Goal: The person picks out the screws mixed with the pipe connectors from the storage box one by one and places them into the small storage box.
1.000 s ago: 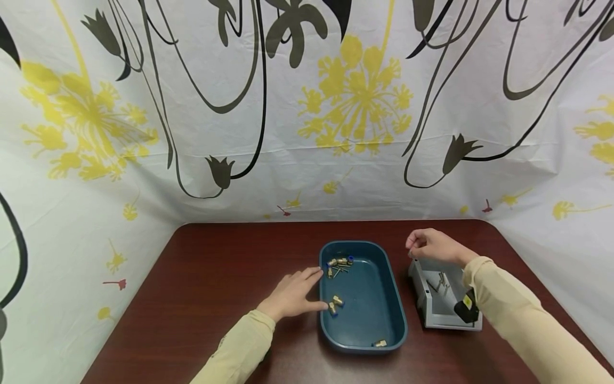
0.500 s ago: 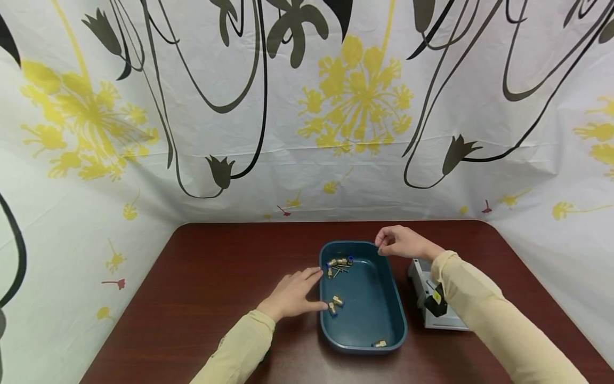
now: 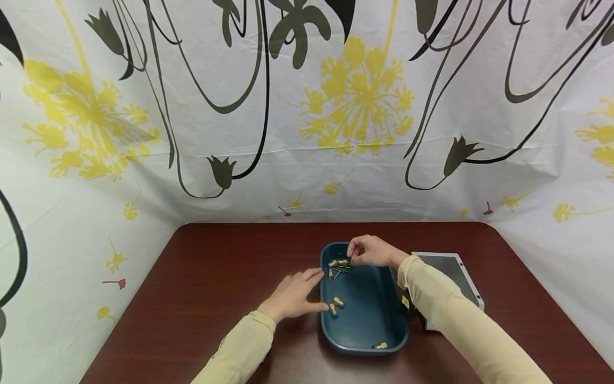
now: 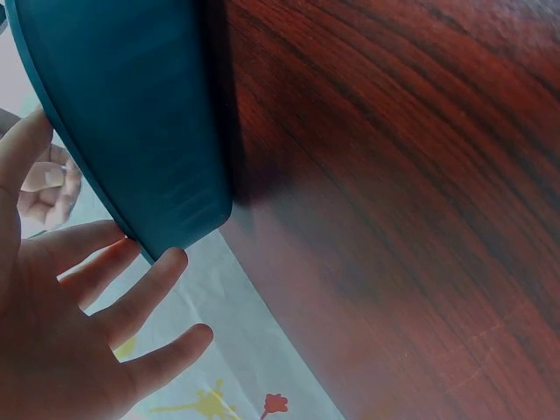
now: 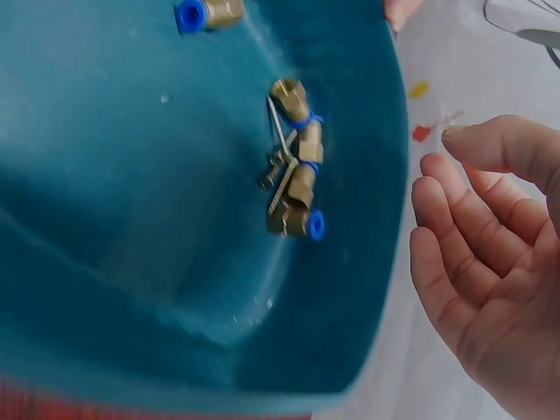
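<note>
The left hand (image 3: 293, 296) has its fingers spread along the left side of the blue tray (image 3: 400, 314); in the left wrist view, fingertips touch the rim. Over the tray's far end hangs the right hand (image 3: 375, 250), fingers loosely bent, with a small gap between thumb and fingers and nothing visible there in the right wrist view. Below it lie several brass fittings with blue rings (image 5: 309, 144) and a few thin screws (image 5: 280, 188). Two more fittings (image 3: 333, 309) rest near the left hand, and another (image 3: 380, 345) at the near end.
Right of the tray stands a grey box (image 3: 472, 285), partly covered by the right sleeve. A black strap device sits at the right wrist. The dark red table (image 3: 230, 266) meets a patterned cloth behind (image 3: 288, 186).
The right hand has moved left from above the grey box to the tray's far end, its sleeve now crossing the box. The left hand has stayed at the tray.
</note>
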Demonstrator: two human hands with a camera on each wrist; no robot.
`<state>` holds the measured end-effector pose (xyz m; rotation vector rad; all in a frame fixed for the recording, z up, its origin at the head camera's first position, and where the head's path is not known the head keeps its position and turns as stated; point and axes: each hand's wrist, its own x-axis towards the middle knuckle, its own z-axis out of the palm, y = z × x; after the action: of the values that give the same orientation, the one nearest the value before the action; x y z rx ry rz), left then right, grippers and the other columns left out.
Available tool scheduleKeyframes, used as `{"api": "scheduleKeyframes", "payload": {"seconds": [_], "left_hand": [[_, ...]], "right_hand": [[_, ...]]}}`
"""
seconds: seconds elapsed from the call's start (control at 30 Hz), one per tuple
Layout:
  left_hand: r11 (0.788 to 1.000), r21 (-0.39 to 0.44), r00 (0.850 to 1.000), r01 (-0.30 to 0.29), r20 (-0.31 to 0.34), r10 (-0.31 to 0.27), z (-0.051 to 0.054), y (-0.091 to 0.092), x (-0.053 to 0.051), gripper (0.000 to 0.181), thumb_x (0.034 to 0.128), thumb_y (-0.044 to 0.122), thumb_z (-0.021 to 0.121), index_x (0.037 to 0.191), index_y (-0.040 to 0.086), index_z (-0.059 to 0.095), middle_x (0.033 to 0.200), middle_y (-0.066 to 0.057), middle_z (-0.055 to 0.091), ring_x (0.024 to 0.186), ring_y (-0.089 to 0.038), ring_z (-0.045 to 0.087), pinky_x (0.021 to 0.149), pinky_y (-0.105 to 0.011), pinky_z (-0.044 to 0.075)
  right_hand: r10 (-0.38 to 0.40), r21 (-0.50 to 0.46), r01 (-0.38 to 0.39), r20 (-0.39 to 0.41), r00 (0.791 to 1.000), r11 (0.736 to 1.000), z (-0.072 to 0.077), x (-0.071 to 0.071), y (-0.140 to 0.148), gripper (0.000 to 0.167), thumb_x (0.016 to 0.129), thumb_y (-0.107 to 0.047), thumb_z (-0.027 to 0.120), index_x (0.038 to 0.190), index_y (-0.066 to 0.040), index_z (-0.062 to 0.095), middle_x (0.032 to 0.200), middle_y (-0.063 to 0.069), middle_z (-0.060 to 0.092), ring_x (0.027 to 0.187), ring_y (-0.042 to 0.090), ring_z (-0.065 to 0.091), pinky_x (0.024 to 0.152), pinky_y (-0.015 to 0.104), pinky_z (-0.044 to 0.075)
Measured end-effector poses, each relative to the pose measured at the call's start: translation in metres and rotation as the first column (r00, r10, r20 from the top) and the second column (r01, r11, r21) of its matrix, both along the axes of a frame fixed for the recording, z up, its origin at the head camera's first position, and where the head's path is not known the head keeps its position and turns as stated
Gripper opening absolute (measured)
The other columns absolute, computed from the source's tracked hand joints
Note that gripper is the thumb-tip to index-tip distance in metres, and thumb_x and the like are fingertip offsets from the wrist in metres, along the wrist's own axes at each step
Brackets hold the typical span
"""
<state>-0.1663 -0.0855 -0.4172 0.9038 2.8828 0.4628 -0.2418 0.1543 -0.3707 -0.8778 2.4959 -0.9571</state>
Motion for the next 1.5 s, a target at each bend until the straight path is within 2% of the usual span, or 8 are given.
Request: {"api": "scheduleKeyframes", "payload": {"seconds": [0.2, 0.47, 0.7, 0.93, 1.07, 1.1, 1.2, 1.5], "left_hand": [[1.0, -0.006, 1.0, 0.007, -0.01, -0.008, 0.001, 0.0, 0.0, 0.075, 0.078, 0.055, 0.055, 0.135, 0.01, 0.037, 0.135, -0.002, 0.035, 0.114, -0.021, 0.041, 0.09, -0.042, 0.033], [1.0, -0.004, 1.0, 0.011, -0.002, -0.011, 0.002, 0.0, 0.001, 0.073, 0.079, 0.054, 0.055, 0.136, 0.012, 0.035, 0.136, -0.002, 0.035, 0.115, -0.021, 0.041, 0.09, -0.043, 0.033], [1.0, 0.002, 1.0, 0.01, -0.003, -0.01, 0.002, 0.0, 0.002, 0.073, 0.0789, 0.054, 0.055, 0.136, 0.013, 0.036, 0.135, -0.002, 0.035, 0.115, -0.021, 0.041, 0.09, -0.042, 0.033], [1.0, 0.007, 1.0, 0.002, 0.018, -0.002, 0.004, 0.0, 0.003, 0.074, 0.0785, 0.055, 0.055, 0.136, 0.012, 0.036, 0.136, -0.001, 0.034, 0.115, -0.021, 0.04, 0.091, -0.043, 0.032], [1.0, 0.008, 1.0, 0.0, 0.017, -0.001, 0.004, 0.0, 0.003, 0.074, 0.0787, 0.054, 0.055, 0.136, 0.011, 0.036, 0.136, -0.002, 0.034, 0.115, -0.021, 0.04, 0.091, -0.043, 0.032], [1.0, 0.008, 1.0, 0.0, 0.015, 0.0, 0.005, 0.0, 0.003, 0.074, 0.0786, 0.054, 0.055, 0.136, 0.011, 0.036, 0.136, -0.002, 0.035, 0.115, -0.021, 0.04, 0.091, -0.043, 0.032], [1.0, 0.011, 1.0, -0.001, 0.012, 0.001, 0.005, 0.0, 0.003, 0.074, 0.0786, 0.054, 0.055, 0.136, 0.011, 0.036, 0.135, -0.002, 0.035, 0.115, -0.021, 0.04, 0.091, -0.043, 0.033], [1.0, 0.012, 1.0, 0.004, 0.016, -0.004, 0.003, -0.001, 0.002, 0.074, 0.079, 0.054, 0.054, 0.136, 0.011, 0.035, 0.136, -0.002, 0.034, 0.116, -0.021, 0.04, 0.091, -0.043, 0.033]], "right_hand": [[0.011, -0.003, -0.011, -0.017, 1.0, 1.0, -0.014, -0.003, -0.013, 0.006, 0.081, -0.001, 0.057, 0.087, -0.002, 0.058, 0.076, 0.001, 0.056, 0.069, 0.015, 0.053, 0.065, 0.03, 0.044], [-0.005, -0.008, 0.005, 0.014, 1.0, 1.0, -0.033, -0.005, -0.024, 0.009, 0.081, 0.001, 0.056, 0.09, 0.002, 0.058, 0.078, 0.002, 0.057, 0.07, 0.013, 0.054, 0.064, 0.03, 0.045], [-0.035, 0.022, 0.035, 0.0, 0.999, 0.999, -0.048, -0.008, -0.029, 0.013, 0.078, 0.003, 0.057, 0.091, 0.0, 0.059, 0.081, 0.005, 0.058, 0.073, 0.015, 0.054, 0.066, 0.032, 0.045], [-0.002, -0.036, 0.001, -0.019, 1.0, 0.999, -0.066, -0.018, -0.026, 0.015, 0.077, 0.003, 0.057, 0.089, -0.006, 0.06, 0.083, 0.004, 0.058, 0.075, 0.014, 0.055, 0.064, 0.032, 0.046], [-0.027, -0.014, 0.027, -0.028, 0.999, 1.0, -0.069, -0.019, -0.028, 0.016, 0.077, 0.003, 0.057, 0.089, -0.006, 0.06, 0.083, 0.003, 0.058, 0.075, 0.014, 0.055, 0.063, 0.031, 0.046], [-0.055, 0.008, 0.055, -0.019, 0.998, 0.998, -0.065, -0.016, -0.03, 0.016, 0.076, 0.005, 0.057, 0.089, -0.005, 0.06, 0.083, 0.003, 0.058, 0.076, 0.015, 0.055, 0.065, 0.032, 0.046], [-0.079, 0.051, 0.081, -0.048, 0.996, 0.995, -0.065, -0.015, -0.031, 0.017, 0.076, 0.006, 0.057, 0.09, -0.004, 0.061, 0.083, 0.003, 0.058, 0.076, 0.015, 0.055, 0.065, 0.031, 0.046], [-0.056, 0.111, 0.075, -0.166, 0.984, 0.991, -0.068, -0.01, -0.033, 0.017, 0.073, 0.006, 0.06, 0.086, -0.005, 0.06, 0.078, 0.002, 0.057, 0.071, 0.013, 0.053, 0.062, 0.031, 0.044]]}}
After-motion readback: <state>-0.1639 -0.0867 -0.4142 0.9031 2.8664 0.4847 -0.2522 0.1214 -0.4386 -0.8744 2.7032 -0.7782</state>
